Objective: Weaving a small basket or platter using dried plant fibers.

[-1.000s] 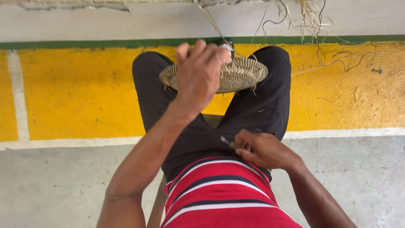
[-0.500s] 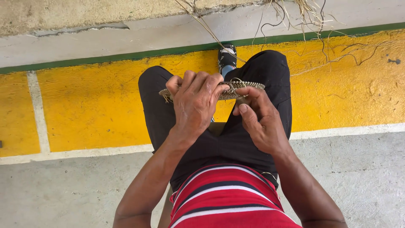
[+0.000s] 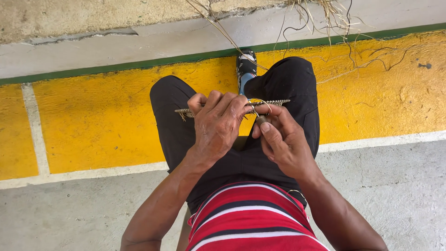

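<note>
From up here I see my left hand curled over a flat woven disc, fingers folded tight around its near edge, so the disc shows only as a thin line seen edge-on, poking out to either side of the knuckles. It sits above my knees, held level between the two black trouser legs. My right hand is closed narrow, thumb and forefinger pinched at the disc's rim just beside the left hand's fingertips; a small dark tool seems to sit in that pinch, though I cannot tell what it is. A pale loop of fibre curls at the rim there. Beyond the knees a patterned shoe rests on the yellow painted floor, and loose dry straw strands trail down from the wall above
</note>
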